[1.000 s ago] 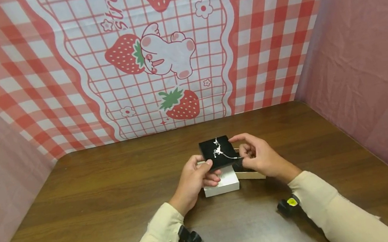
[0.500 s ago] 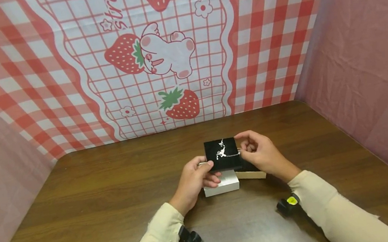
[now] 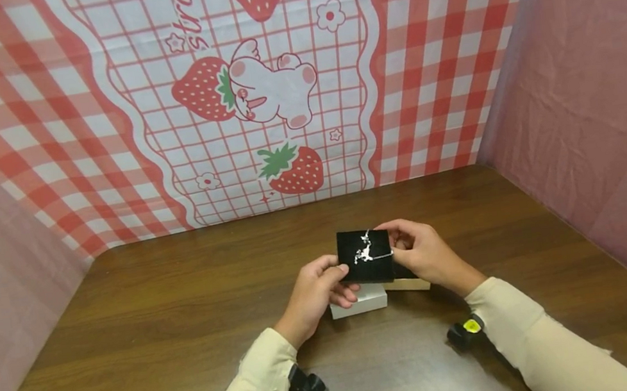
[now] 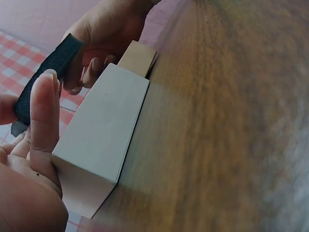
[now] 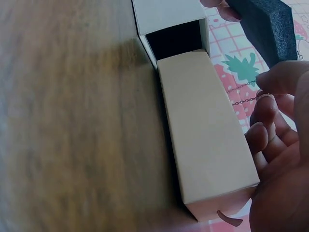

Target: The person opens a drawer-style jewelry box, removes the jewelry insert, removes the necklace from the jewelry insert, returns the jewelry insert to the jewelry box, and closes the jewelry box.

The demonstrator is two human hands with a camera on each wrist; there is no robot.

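Observation:
A square black foam pad [image 3: 381, 269] carries a silver necklace [image 3: 364, 253] with shiny ornaments on its front. My left hand [image 3: 311, 291] grips the pad's left edge, thumb on the front and fingers behind. At the right edge is my right hand [image 3: 426, 252]; in the right wrist view its thumb and fingers pinch the thin chain [image 5: 245, 101], which hangs behind the pad. Below the pad, on the table, lies a white box sleeve [image 4: 104, 121], its open end showing a dark inside. A beige box drawer [image 5: 207, 130] with a small ribbon tab adjoins that end.
The brown wooden table [image 3: 187, 313] lies under both hands. A red-and-white checked strawberry cloth [image 3: 279, 96] hangs behind it. Pink cloths [image 3: 586, 93] close off the sides.
The pad has shifted right and slightly down, and turned squarer to the head view. The right fingers, first apart from it with the chain stretched out, are now at its right edge.

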